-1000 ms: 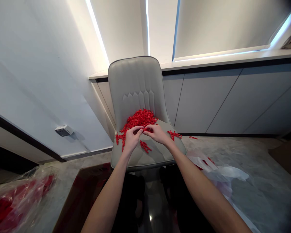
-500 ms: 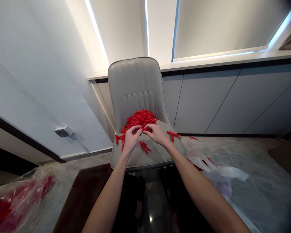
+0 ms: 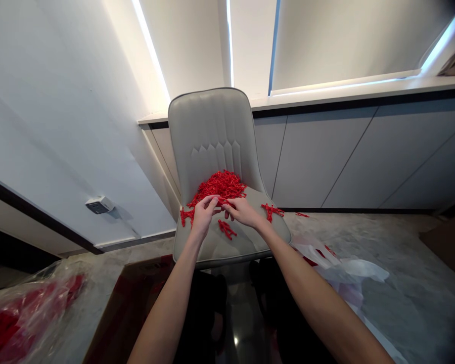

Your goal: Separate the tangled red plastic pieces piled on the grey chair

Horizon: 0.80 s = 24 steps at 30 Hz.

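A heap of small red plastic pieces (image 3: pixel 220 184), tangled like thin branched sprigs, lies at the back of the seat of a grey upholstered chair (image 3: pixel 208 132). My left hand (image 3: pixel 203 216) and my right hand (image 3: pixel 243 212) hover at the front of the heap, fingertips close together. Both pinch a thin red piece (image 3: pixel 220 201) between them, though the fingers hide most of it. Smaller red clusters lie on the seat, one below my hands (image 3: pixel 226 229), one to the right (image 3: pixel 272 211) and one at the left edge (image 3: pixel 186 216).
A clear plastic bag holding red material (image 3: pixel 26 318) lies at lower left, and a white plastic bag (image 3: pixel 349 268) lies on the marble floor at right. A dark box (image 3: pixel 129 303) sits before the chair. White cabinets (image 3: pixel 345 162) run behind it.
My hands have drawn slightly apart, the left one moving a little left. The piece between them now shows a little more. The heap and the clusters look unchanged.
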### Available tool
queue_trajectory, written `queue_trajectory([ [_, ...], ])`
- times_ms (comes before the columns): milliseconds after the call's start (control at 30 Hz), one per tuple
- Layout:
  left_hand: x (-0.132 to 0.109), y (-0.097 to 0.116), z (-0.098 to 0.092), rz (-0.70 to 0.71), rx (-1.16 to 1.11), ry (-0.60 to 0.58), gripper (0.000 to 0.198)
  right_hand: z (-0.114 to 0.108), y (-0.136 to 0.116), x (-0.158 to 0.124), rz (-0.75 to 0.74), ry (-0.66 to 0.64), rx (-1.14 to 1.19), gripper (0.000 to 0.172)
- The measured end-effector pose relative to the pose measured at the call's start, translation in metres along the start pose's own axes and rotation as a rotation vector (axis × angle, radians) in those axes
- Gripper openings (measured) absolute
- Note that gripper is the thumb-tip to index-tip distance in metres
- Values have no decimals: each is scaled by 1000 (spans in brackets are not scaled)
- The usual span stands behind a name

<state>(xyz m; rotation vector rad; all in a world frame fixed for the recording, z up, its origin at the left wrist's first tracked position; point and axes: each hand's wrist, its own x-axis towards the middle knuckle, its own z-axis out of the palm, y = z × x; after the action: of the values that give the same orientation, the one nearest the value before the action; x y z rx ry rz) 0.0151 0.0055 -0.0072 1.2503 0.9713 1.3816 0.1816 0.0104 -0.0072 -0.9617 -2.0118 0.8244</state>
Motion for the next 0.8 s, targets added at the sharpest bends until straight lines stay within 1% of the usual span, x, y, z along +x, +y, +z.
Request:
queue_trajectory([
  [100,-1,0,2,-5,21,-54,37,1,-1,1,-36,44,-43,33],
  [200,0,-1,3,15,-20,-50,37,3,-2,3,-59,82,-76,35],
  [400,1,-2,4,24,-100,-42,38,5,-6,4,-63,56,-41,39],
  [533,1,-3,4,10,-81,-87,41,5,-8,3,-57,34,-63,40],
  [633,1,-3,5,23,-55,-89,42,3,-7,3,-75,27,-78,43],
  [800,0,-2,8,31,-96,-130,44,2,-6,3,-102,54,-55,44],
])
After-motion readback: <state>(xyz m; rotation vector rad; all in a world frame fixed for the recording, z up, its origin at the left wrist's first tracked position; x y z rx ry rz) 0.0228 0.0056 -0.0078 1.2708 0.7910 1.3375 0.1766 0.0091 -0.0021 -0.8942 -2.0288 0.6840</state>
